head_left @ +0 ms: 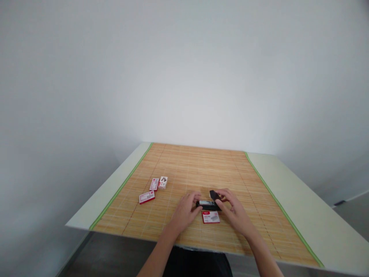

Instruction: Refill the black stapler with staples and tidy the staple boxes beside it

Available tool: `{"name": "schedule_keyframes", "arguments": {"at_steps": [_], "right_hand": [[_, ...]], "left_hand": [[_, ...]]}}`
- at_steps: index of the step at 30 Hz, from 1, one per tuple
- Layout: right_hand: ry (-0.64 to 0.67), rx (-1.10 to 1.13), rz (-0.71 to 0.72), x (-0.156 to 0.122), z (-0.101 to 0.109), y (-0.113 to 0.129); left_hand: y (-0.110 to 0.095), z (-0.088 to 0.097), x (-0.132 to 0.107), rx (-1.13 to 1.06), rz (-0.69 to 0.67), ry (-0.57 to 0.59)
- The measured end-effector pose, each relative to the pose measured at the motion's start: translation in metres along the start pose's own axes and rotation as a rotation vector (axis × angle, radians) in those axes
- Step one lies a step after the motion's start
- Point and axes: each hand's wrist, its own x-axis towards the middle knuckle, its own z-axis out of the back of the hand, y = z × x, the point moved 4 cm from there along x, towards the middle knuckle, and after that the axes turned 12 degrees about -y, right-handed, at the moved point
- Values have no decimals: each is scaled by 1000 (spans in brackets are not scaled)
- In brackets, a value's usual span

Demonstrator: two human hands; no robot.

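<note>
A black stapler (208,203) lies on the bamboo mat (201,169) with its top flipped up and the metal staple channel showing. My left hand (186,211) grips the stapler's left end with curled fingers. My right hand (232,207) holds the raised black top (213,195) between thumb and fingers. A small red and white staple box (210,217) lies on the mat just in front of the stapler, between my hands.
Three more small red and white boxes lie at the left of the mat: one (147,197) nearest, one (154,184) behind it, one (163,182) beside that. The pale table (302,192) extends past the mat's green edges. A white wall stands behind.
</note>
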Motion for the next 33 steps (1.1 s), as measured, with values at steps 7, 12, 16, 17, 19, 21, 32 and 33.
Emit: {"name": "schedule_keyframes", "arguments": {"at_steps": [7,12,16,17,19,21,32,33], "right_hand": [[156,-244,146,10,-16,21],[234,-358,186,10,-27,19],[254,-374,200,12,-28,19],[261,-367,200,13,-28,19],[270,-347,189,15,-27,19],[258,-326,158,18,-26,16],[-88,78,-357,14,-12,-63],[-116,111,-392,12,-11,-67]], "left_hand": [[6,0,3,-39,26,-17],[10,0,3,-39,40,-25],[10,0,3,-35,44,-12],[10,0,3,-30,43,-12],[8,2,4,-16,38,-24],[2,5,4,12,20,-51],[-49,-15,-16,301,-284,244],[-47,-17,-16,334,-270,233]]}}
